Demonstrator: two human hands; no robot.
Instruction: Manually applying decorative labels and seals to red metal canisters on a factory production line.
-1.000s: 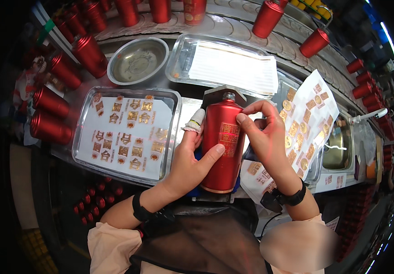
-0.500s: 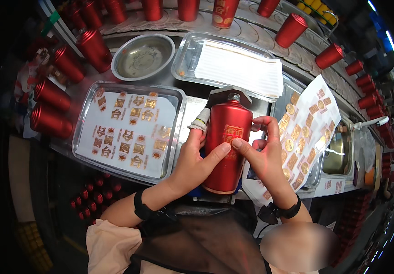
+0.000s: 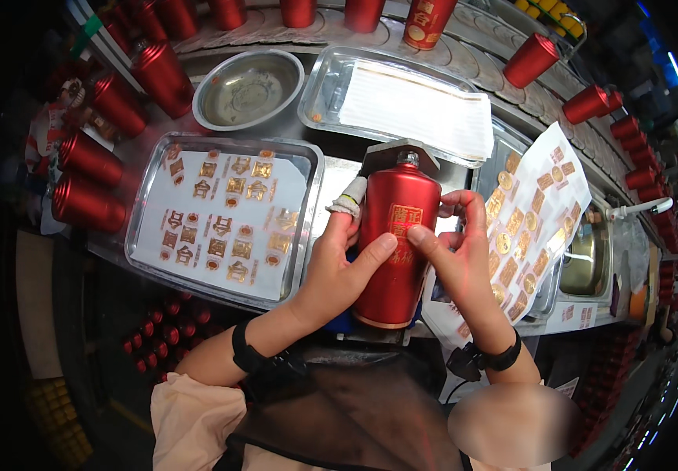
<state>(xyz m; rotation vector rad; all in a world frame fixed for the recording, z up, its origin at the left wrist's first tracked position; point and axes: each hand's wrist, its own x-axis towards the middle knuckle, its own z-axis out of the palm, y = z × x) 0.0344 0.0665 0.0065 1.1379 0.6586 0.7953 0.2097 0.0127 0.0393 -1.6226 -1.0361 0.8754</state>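
A red bottle [image 3: 394, 286] leans back slightly in front of me, its neck against a dark angular support [image 3: 425, 159]. My left hand [image 3: 339, 271] is closed along the bottle's left side, thumb on the front; one finger wears a whitish wrap [image 3: 348, 198]. On the other side, my right hand [image 3: 464, 259] curls its fingers by the bottle's edge and presses its thumb beside the gold-framed label [image 3: 404, 217]. More gold characters sit lower on the front, partly covered by my thumbs. The fingers behind the bottle are hidden.
Left is a metal tray [image 3: 314, 184] with a sheet of gold stickers [image 3: 233, 208]. Behind stand a metal bowl [image 3: 248, 90] and a tray of white paper [image 3: 413, 110]. A tilted sticker sheet [image 3: 531, 228] is right, near a sink [image 3: 582, 271]. Red bottles [image 3: 531, 60] line a conveyor [image 3: 472, 63].
Bottles on the conveyor have shifted right. My right thumb has slid up and right, showing more of the label. The held bottle appears slightly higher and further right, along with the view.
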